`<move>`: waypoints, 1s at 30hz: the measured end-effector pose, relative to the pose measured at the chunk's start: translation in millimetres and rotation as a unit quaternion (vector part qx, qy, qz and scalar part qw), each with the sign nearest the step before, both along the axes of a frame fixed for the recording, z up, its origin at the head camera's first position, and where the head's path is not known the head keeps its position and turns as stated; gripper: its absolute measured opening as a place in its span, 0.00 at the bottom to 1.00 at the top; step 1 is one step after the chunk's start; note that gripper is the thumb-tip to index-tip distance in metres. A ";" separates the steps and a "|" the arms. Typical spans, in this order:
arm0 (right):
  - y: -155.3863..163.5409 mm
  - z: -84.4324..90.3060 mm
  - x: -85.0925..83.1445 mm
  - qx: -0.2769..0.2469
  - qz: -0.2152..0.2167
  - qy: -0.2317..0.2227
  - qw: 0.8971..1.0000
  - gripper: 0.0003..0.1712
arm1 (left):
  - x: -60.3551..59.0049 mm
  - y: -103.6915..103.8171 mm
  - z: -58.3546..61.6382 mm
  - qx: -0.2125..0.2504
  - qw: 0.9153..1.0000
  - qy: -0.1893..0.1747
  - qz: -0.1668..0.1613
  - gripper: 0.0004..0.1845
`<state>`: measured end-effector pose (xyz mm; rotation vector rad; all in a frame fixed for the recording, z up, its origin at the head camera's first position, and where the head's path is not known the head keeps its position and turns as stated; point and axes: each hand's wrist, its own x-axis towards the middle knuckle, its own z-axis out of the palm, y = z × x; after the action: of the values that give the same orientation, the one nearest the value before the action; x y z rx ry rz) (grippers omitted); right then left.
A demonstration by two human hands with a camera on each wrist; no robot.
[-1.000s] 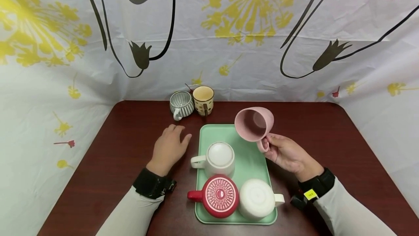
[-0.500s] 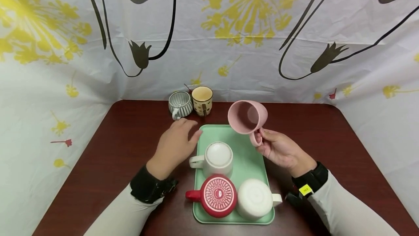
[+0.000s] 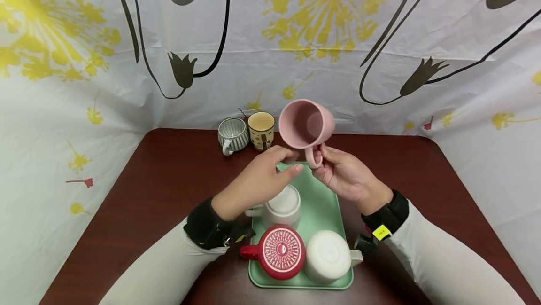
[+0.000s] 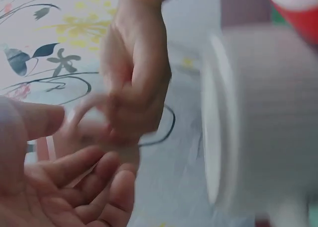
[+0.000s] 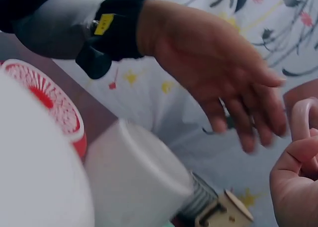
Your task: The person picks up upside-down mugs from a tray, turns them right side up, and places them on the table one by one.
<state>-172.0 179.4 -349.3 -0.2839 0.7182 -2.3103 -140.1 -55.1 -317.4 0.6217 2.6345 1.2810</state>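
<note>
Dark red-brown surface (image 3: pixel 169 178) under a mint-green plastic tray (image 3: pixel 323 201); above that tray the right hand (image 3: pixel 344 178) pinches the rigid, light-looking pink mug (image 3: pixel 305 124) by its handle, its best hold, while the left hand (image 3: pixel 258 180) reaches with fingers spread.

Bright, even light from my head view; both wrist views smeared.

My head camera is sharp, with soft shadows under the green tray (image 3: pixel 321 201) and the table (image 3: pixel 148 192) edges bowed outward. Beside that tray, the white mug (image 4: pixel 258 122) blurs heavily in my wrist views, and my hands look soft.
</note>
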 end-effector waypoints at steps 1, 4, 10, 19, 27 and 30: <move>-3.9 2.0 -0.1 -0.002 -0.001 0.004 1.000 0.21 | -0.6 2.5 0.7 0.026 1.000 -0.012 0.005 0.21; -13.9 7.7 0.5 0.003 -0.006 0.009 1.000 0.21 | -1.4 9.1 2.1 0.109 0.993 -0.035 0.021 0.18; -24.7 12.6 0.8 0.034 -0.026 -0.006 0.999 0.20 | -1.1 16.5 2.1 0.179 0.981 -0.036 0.071 0.12; -24.1 4.6 2.8 0.226 -0.070 0.036 0.971 0.18 | 0.6 19.6 -1.3 0.199 0.974 -0.067 0.080 0.11; -24.7 -2.9 4.3 0.272 -0.031 0.035 0.961 0.17 | -2.5 25.2 -1.5 0.220 0.963 -0.125 0.089 0.13; -24.0 -4.1 5.9 0.272 -0.017 0.036 0.961 0.17 | -3.6 26.4 -0.7 0.247 0.953 -0.142 0.100 0.13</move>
<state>-166.0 155.4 -353.4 -0.0998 1.3621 -2.0387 -143.7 -28.7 -318.0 0.1981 2.1899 1.9503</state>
